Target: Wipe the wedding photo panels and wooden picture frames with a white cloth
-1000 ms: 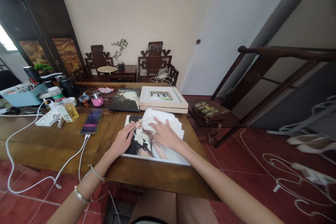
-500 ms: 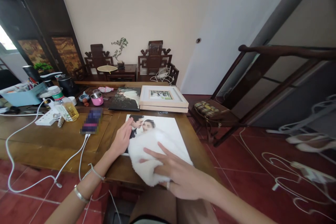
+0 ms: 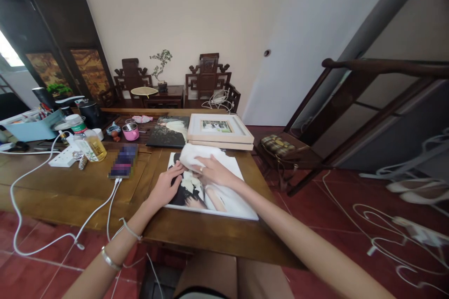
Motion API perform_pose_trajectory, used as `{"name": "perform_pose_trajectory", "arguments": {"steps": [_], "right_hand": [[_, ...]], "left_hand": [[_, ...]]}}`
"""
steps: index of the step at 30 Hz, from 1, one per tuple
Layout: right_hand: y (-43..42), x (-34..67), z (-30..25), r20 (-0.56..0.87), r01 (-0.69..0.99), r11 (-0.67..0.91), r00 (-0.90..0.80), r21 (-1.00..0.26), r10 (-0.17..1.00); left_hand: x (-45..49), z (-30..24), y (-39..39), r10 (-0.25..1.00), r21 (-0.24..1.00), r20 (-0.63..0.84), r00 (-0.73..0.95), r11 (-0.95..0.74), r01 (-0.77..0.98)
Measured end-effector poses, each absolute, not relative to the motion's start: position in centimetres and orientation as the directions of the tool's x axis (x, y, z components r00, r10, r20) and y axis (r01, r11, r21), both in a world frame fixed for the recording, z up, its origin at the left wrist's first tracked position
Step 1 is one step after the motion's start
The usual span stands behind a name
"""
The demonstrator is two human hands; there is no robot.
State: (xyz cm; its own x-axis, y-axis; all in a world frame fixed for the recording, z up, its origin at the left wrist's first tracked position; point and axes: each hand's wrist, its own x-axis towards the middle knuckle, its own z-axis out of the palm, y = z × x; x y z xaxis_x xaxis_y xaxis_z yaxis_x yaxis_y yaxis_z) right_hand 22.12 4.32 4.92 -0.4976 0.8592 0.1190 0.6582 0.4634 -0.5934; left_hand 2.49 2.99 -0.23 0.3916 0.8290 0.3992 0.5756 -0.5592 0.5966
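Note:
A photo panel (image 3: 190,192) with a picture of two people lies flat on the wooden table in front of me. My left hand (image 3: 166,188) rests over its left edge, fingers stretched out and holding nothing. Near the panel's far edge, my right hand (image 3: 216,172) presses a fluffy white cloth (image 3: 201,150) against the surface. The cloth hides the upper part of the picture, and some of the right fingertips are hard to see.
Behind the panel are stacked picture frames (image 3: 242,138) and a dark photo panel (image 3: 162,135). Leftward stand a phone (image 3: 123,161) with cables, a pink cup (image 3: 130,133), a bottle (image 3: 94,148) and a white power strip (image 3: 63,156). A wooden chair (image 3: 305,149) stands right.
My right hand has slid the cloth away from me, from the near edge to the far part of the panel, uncovering the picture's lower part. My left hand stays near the left edge.

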Motion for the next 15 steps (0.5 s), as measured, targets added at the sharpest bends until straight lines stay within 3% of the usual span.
{"name": "perform_pose_trajectory", "arguments": {"steps": [8, 15], "right_hand": [[7.7, 16.8, 6.2, 0.143, 0.624, 0.488, -0.519, -0.611, 0.843], [6.0, 24.1, 4.6, 0.118, 0.699, 0.413, -0.430, -0.584, 0.895]], "left_hand": [[2.3, -0.2, 2.9, 0.811, 0.588, 0.432, 0.394, -0.585, 0.559], [2.2, -0.2, 2.7, 0.832, 0.619, 0.398, 0.387, -0.554, 0.556]]}}
